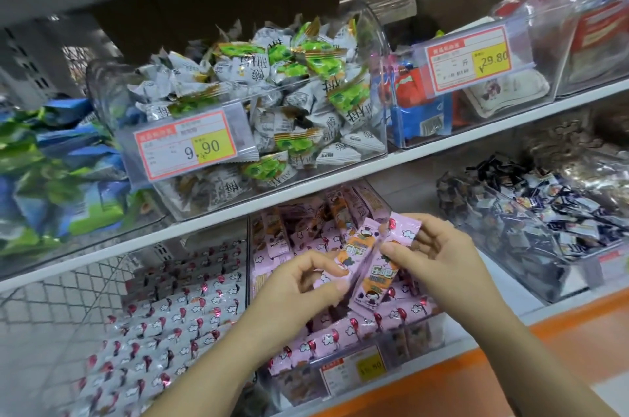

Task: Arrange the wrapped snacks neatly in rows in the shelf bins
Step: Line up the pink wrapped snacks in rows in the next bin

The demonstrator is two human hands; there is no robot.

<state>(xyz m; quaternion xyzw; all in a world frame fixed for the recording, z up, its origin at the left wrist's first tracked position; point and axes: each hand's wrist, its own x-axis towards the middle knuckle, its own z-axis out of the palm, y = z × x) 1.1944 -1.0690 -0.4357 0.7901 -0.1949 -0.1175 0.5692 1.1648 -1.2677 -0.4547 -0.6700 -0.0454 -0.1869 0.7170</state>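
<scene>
Now I see my left hand (299,287) pinching the lower end of one pink wrapped snack (355,246). My right hand (442,256) grips a second pink snack (379,275) touching the first. Both are held tilted above the clear bin (418,336) of pink packets on the lower shelf (503,301).

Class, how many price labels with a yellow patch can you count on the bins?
3: the 9.90 label, upper middle; the 29.80 label, upper right; the lowest label, bottom middle. Others may be hidden.
</scene>
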